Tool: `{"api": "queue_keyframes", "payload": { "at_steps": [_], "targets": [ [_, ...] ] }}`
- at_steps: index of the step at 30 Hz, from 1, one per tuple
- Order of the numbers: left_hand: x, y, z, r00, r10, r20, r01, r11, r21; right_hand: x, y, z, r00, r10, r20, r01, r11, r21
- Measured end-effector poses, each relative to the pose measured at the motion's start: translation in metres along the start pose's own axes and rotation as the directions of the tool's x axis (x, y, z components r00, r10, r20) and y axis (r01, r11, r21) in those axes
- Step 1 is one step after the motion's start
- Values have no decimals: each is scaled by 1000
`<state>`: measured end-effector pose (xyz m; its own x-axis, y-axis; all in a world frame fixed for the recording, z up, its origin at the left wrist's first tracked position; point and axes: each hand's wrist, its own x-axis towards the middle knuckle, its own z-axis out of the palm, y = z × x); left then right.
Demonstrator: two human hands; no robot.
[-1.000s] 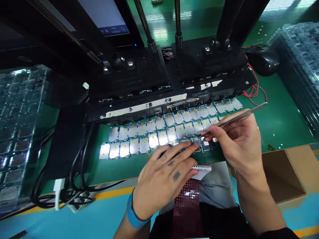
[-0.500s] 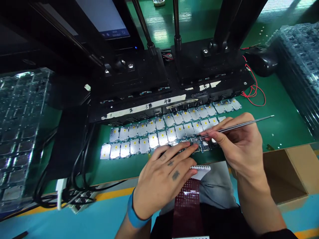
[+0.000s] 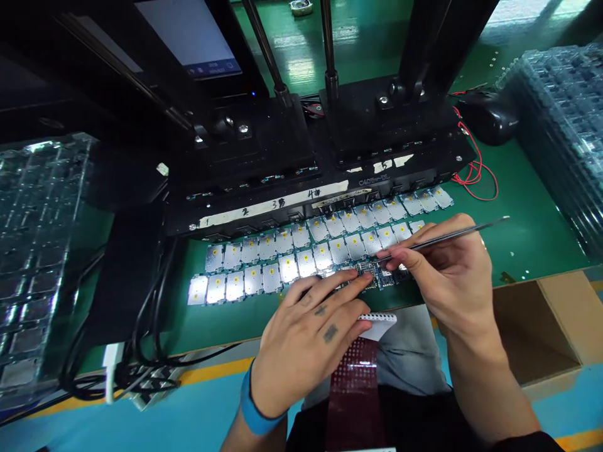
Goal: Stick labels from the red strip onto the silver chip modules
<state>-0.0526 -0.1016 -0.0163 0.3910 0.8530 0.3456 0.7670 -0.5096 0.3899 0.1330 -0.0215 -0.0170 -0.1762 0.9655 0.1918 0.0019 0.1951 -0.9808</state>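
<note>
My right hand (image 3: 452,270) grips a pair of thin metal tweezers (image 3: 447,238) in a pinch, their tips down at the near row of small circuit boards. My left hand (image 3: 306,342), with a blue wristband (image 3: 257,402), lies across the near edge of the table. Its front fingertips press on a bare-faced circuit board (image 3: 366,270). The lower fingers hold a dark red film strip (image 3: 355,389) with a white perforated end (image 3: 382,320), hanging over my lap. Small boards with silver shields and yellow dots (image 3: 253,278) lie in rows beyond my hands.
A black test fixture (image 3: 264,163) with numbered white tape stands behind the boards. Stacked clear plastic trays rise at left (image 3: 38,251) and right (image 3: 560,119). Black cables (image 3: 160,314) loop at left. A black mouse (image 3: 490,116) and red wires (image 3: 478,166) sit right; an open cardboard box (image 3: 560,314) is below.
The view has shifted slightly. My right hand and the tweezers tilt a little; my left hand stays on the boards with the film strip.
</note>
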Motion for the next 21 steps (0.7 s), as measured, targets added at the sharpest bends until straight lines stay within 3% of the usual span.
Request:
{"api": "queue_keyframes", "payload": {
  "at_steps": [7, 10, 15, 18, 21],
  "targets": [
    [-1, -1, -4, 1000, 2, 7, -2, 1000, -25, 0, 4, -1, 999, -37, -7, 37, 999, 36],
    [-2, -1, -6, 1000, -15, -19, 12, 994, -108, -4, 2, -1, 991, -87, -101, 98, 989, 110],
    [-6, -1, -4, 981, -142, -133, 99, 954, -284, -22, -16, 7, 948, -158, -278, 221, 952, 212],
    [-7, -2, -2, 971, -166, -173, 108, 948, -300, -32, -25, 15, 945, -217, -245, 271, 938, 215],
    [-7, -2, -2, 966, -169, -196, 108, 952, -288, -38, -26, 23, 964, -190, -184, 232, 941, 245]
  ]
}}
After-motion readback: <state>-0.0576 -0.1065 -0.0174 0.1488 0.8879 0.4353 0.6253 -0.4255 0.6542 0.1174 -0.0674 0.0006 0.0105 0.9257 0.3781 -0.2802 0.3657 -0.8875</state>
